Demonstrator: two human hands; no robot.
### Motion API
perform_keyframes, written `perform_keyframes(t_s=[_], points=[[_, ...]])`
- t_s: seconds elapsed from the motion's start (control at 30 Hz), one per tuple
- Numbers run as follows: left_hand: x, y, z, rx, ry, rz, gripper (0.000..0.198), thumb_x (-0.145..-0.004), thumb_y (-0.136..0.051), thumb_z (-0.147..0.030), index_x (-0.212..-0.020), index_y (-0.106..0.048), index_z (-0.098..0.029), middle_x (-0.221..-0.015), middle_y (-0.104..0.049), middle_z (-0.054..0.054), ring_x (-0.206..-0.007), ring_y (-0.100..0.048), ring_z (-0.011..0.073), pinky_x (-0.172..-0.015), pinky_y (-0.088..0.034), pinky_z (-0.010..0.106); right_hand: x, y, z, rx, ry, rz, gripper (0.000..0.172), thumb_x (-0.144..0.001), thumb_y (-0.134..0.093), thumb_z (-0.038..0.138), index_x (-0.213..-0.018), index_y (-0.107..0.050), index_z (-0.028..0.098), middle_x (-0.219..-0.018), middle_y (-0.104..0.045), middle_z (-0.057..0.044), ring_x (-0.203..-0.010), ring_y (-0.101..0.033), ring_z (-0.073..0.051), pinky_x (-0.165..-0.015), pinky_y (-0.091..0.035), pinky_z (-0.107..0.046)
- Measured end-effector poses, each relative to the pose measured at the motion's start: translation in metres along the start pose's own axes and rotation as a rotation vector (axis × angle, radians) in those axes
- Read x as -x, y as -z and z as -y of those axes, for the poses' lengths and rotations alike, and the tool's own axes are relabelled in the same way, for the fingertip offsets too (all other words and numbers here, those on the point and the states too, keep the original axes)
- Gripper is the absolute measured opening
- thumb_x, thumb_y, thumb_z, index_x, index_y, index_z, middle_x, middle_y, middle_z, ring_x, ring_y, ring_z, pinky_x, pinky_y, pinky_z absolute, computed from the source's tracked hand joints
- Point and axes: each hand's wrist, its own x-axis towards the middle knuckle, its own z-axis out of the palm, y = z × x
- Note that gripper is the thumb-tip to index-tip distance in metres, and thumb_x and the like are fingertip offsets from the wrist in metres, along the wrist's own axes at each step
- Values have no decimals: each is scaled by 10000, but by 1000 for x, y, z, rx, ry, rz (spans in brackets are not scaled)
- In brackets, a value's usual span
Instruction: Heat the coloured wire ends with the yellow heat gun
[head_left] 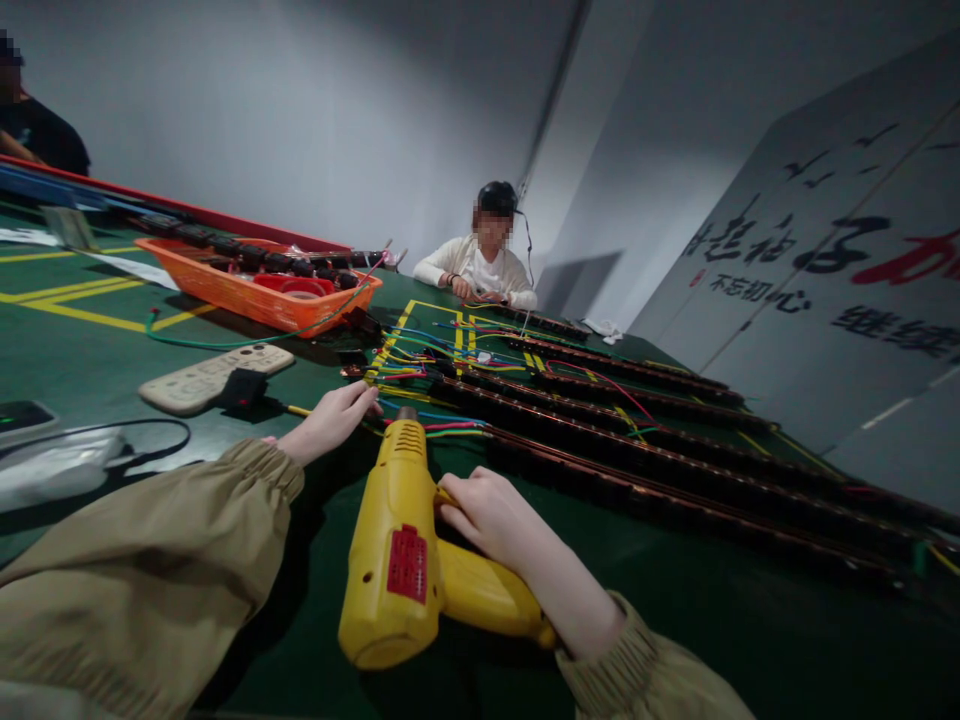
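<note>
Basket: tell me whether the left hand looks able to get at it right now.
Probably yes: the left hand seems near enough to the basket, and nothing tall appears to stand between them, though a thin green wire loops along its front.
</note>
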Motion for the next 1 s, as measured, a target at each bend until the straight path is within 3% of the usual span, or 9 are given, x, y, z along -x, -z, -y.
perform_keyframes(t_s=[0.4,0.77,1.0], points=[[-2,-2,4,-5,12,-11,458,-841,-293,-546,-724,-502,-156,-734,-599,39,-692,-525,160,-645,-376,251,-10,6,13,79,92,-23,361,-855,-236,414,-936,-505,187,-900,-578,3,-697,-417,12,-781,-209,-186],[-1,6,-2,46,109,74,487,-758,-317,-599,-697,-496,-149,-643,-525,29,-597,-462,146,-542,-338,248,-9,2,13,58,117,-64,348,-853,-254,413,-943,-509,194,-927,-581,20,-640,-304,28,-789,-170,-205],[-2,3,9,112,102,105,487,-777,-341,-614,-717,-476,-150,-683,-554,23,-627,-509,139,-558,-372,236,-8,1,6,18,98,-34,387,-847,-225,455,-940,-506,206,-894,-572,30,-614,-258,35,-799,-198,-200]])
